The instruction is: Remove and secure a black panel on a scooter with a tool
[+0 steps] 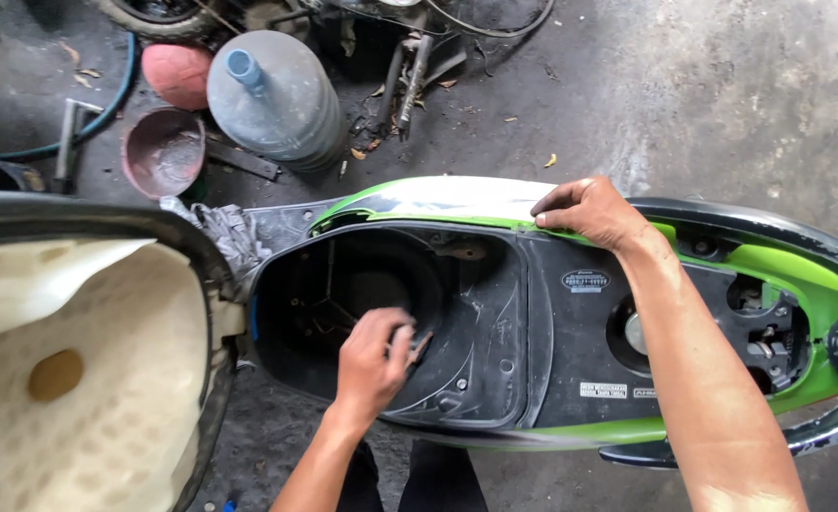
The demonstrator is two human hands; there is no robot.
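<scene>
Left hand (373, 356) pinches a small tool (420, 347) inside the storage bucket (476, 322); right hand (590, 210) presses flat on the green panel (438, 201).

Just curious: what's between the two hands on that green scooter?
In the head view, only black plastic liner lies between the left hand and right hand.
</scene>
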